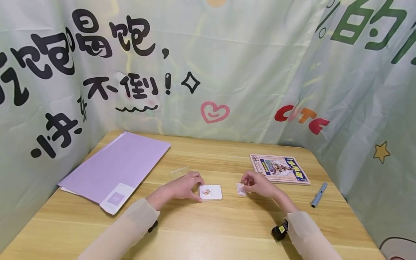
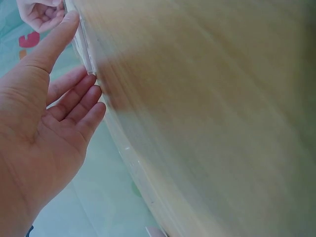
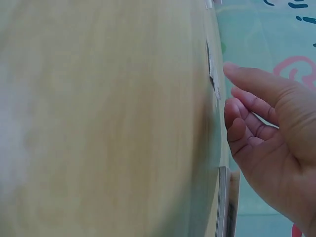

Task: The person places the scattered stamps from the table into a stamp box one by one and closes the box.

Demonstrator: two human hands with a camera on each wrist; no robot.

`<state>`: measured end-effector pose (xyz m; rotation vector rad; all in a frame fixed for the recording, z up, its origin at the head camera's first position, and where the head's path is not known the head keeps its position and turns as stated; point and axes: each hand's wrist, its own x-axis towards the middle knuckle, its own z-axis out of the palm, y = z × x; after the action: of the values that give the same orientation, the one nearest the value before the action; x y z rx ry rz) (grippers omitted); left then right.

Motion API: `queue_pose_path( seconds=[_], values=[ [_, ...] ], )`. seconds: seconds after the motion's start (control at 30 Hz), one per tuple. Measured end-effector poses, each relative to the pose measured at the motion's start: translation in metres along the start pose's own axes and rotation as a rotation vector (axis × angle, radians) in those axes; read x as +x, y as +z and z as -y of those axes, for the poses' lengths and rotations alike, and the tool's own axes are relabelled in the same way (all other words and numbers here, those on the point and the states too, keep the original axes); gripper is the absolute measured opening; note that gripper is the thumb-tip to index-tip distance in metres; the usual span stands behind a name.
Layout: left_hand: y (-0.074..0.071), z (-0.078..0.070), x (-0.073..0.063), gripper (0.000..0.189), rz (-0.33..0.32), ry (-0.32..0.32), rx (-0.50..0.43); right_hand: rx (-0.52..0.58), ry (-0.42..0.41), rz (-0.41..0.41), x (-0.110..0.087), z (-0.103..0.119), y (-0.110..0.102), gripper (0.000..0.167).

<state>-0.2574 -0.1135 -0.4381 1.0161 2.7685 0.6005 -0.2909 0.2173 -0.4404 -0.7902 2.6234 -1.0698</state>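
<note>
A small white flat rectangular case (image 1: 215, 193) with a little picture on its face lies mid-table. My left hand (image 1: 186, 186) holds it by its left end, thumb at the near edge and fingers at the far edge; the left wrist view shows the case's thin side (image 2: 85, 47) between them. To the right lies a small pinkish printed paper piece (image 1: 240, 190). Over its right part hovers my right hand (image 1: 259, 184), fingers loosely curled. In the right wrist view the paper's edge (image 3: 213, 74) is slightly raised, just beyond the thumb tip, with a gap between thumb and fingers.
Behind the left hand lies a clear plastic piece (image 1: 180, 172). A large purple folder (image 1: 120, 164) covers the table's left side. A pink-bordered booklet (image 1: 278, 169) lies behind the right hand, and a blue-grey pen (image 1: 319, 195) near the right edge. Printed curtains (image 1: 247, 72) surround the table.
</note>
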Motion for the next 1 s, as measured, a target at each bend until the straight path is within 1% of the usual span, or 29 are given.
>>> queue_pose_path(
  seconds=[0.23,0.37,0.63,0.83,1.0],
  values=[
    [-0.0013,-0.0007,-0.0003,0.055,0.004,-0.011,-0.005,-0.021,0.027,0.008,0.0012,-0.0039,-0.0005,0.025],
    [-0.0017,-0.0017,-0.0008,0.055,0.009,-0.015,-0.011,-0.052,0.023,0.018,0.0017,-0.0039,-0.0002,0.022],
    [-0.0013,-0.0015,-0.0004,0.056,0.005,-0.009,-0.006,-0.072,0.01,0.013,0.0034,-0.0048,-0.0002,0.021],
    [-0.0005,-0.0001,0.0001,0.056,0.004,-0.006,0.003,-0.035,0.007,0.016,0.0038,-0.0032,0.0006,0.021],
    [0.0004,0.0008,0.0005,0.055,0.004,-0.002,0.006,-0.018,0.001,0.017,0.0038,-0.0013,0.0013,0.017]
  ],
)
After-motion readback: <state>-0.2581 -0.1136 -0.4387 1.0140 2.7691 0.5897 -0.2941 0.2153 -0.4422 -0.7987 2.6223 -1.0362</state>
